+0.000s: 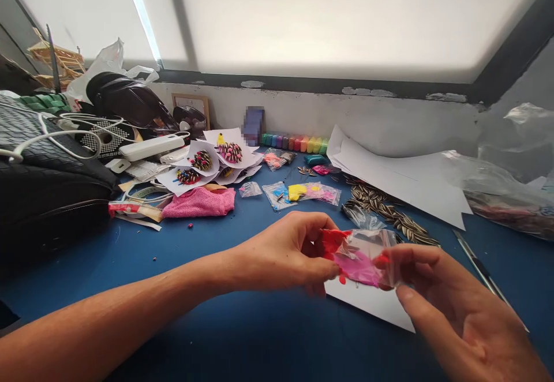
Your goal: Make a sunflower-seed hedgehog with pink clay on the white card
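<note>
In front of me is a small clear plastic bag with a flat pink piece that looks like modelling clay inside. My left hand pinches its left end, where a red lump of similar clay shows; I cannot tell whether the red is inside the bag. My right hand has its thumb and fingers closed on the bag's right edge. Beneath the bag, a white sheet of paper bearing a red dot lies on the blue table, partly hidden by the hands.
Striped sunflower seeds are piled behind the bag, beside white paper sheets. A craft knife lies at right. Further back are opened clay bags, seed-covered figures on paper, a pink cloth and a black bag.
</note>
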{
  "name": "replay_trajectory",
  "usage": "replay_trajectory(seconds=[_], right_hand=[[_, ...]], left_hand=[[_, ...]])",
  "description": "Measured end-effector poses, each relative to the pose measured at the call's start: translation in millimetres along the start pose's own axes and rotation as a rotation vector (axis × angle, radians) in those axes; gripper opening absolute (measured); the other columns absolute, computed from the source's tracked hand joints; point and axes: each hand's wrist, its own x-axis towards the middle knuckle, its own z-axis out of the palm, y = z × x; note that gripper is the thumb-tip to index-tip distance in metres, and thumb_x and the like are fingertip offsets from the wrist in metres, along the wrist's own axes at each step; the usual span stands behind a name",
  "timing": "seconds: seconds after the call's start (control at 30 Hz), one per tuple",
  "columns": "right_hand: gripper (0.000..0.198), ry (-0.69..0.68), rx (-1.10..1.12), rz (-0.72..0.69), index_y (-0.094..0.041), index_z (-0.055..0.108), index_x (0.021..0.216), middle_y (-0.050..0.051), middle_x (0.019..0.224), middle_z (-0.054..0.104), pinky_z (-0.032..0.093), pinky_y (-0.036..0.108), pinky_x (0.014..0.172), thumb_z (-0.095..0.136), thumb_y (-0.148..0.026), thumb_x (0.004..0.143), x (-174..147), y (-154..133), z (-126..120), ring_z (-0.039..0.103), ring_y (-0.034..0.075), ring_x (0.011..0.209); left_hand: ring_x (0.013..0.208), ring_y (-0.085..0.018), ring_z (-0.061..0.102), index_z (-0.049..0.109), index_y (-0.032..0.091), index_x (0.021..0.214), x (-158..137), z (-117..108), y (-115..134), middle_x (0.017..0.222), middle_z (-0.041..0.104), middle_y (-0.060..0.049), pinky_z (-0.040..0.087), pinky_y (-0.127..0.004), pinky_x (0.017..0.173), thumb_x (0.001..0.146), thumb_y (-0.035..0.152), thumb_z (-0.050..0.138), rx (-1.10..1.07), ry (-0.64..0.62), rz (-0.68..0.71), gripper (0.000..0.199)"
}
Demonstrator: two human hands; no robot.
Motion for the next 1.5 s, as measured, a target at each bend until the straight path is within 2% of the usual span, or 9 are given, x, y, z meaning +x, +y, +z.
replay_trajectory(seconds=[0.23,0.37,0.5,0.73,0.97,1.17,1.27,1.4,1.5], right_hand=[[0.035,-0.028,0.05,-0.05,-0.027,0.069,0.09,0.005,0.092,0.073,0.06,0.03,0.073,0.069,-0.058,0.074,9.1,4.8,-6.1,0.071,0.025,0.085],[0.029,0.009,0.109,0.085,-0.03,0.068,0.081,0.002,0.077,0.071,0.058,0.025,0.07,0.073,-0.057,0.073,12.2,0.4,-8.1,0.069,0.02,0.075],[0.029,-0.077,0.097,0.029,-0.028,0.069,0.073,0.002,0.069,0.068,0.058,0.024,0.061,0.074,-0.056,0.072,19.5,0.5,-13.6,0.066,0.018,0.064],[0.033,-0.054,0.094,0.086,-0.029,0.073,0.075,0.001,0.064,0.063,0.057,0.026,0.06,0.073,-0.061,0.07,20.7,0.5,-17.5,0.063,0.018,0.063],[0.034,-0.053,0.071,0.086,-0.029,0.069,0.066,0.0,0.06,0.06,0.055,0.028,0.059,0.068,-0.062,0.075,14.5,-6.1,-12.5,0.058,0.017,0.061],[0.032,-0.074,0.13,0.124,-0.027,0.067,0.062,-0.001,0.057,0.057,0.047,0.022,0.046,0.076,-0.058,0.067,17.3,-5.0,-12.4,0.052,0.013,0.051],[0.036,-0.124,0.112,0.122,-0.027,0.07,0.067,-0.002,0.053,0.056,0.041,0.021,0.037,0.078,-0.061,0.061,24.1,-5.6,-16.4,0.048,0.011,0.044],[0.043,-0.23,0.082,0.085,-0.025,0.074,0.071,0.001,0.049,0.057,0.051,0.022,0.046,0.072,-0.068,0.063,32.0,-3.4,-20.9,0.057,0.014,0.048],[0.039,-0.284,0.069,0.059,-0.026,0.074,0.076,0.0,0.051,0.06,0.053,0.021,0.049,0.07,-0.064,0.072,32.8,1.1,-22.2,0.058,0.013,0.05]], left_hand=[[0.061,-0.01,0.064,0.056,0.015,0.092,0.0,-5.9,2.5,0.077,0.064,0.001,0.054,-0.022,0.058,0.082,0.014,0.067,0.046,0.01,0.003,0.015],[0.061,-0.01,0.064,0.057,0.015,0.092,-0.1,-10.7,5.0,0.077,0.064,0.0,0.054,-0.021,0.057,0.083,0.016,0.068,0.078,0.02,0.018,0.014],[0.06,-0.011,0.064,0.057,0.015,0.091,2.8,-17.1,5.4,0.074,0.063,0.001,0.055,-0.022,0.056,0.083,0.02,0.068,0.113,0.031,0.046,0.015],[0.061,-0.008,0.058,0.056,0.015,0.083,17.4,-52.3,-3.3,0.066,0.056,0.004,0.044,-0.017,0.054,0.082,0.023,0.069,0.397,0.42,0.182,0.016],[0.057,-0.01,0.059,0.058,0.013,0.096,27.3,-66.0,-14.9,0.079,0.069,-0.004,0.045,-0.019,0.051,0.089,0.026,0.061,0.543,0.523,0.115,0.015],[0.071,-0.015,0.059,0.066,0.017,0.092,30.8,-79.0,-25.3,0.086,0.068,-0.004,0.048,-0.025,0.065,0.082,0.026,0.068,0.81,0.651,0.12,0.014],[0.081,-0.018,0.061,0.067,0.017,0.105,30.4,-85.8,-29.8,0.102,0.066,-0.007,0.051,-0.031,0.077,0.082,0.025,0.068,0.913,0.702,0.148,0.025],[0.097,-0.023,0.062,0.058,0.014,0.127,27.0,-81.5,-28.1,0.128,0.055,-0.015,0.05,-0.039,0.089,0.085,0.018,0.061,1.009,0.726,0.263,0.042],[0.115,-0.026,0.057,0.058,0.013,0.128,23.4,-65.3,-23.9,0.133,0.051,-0.016,0.047,-0.041,0.098,0.09,0.016,0.055,1.048,0.653,0.411,0.038]])
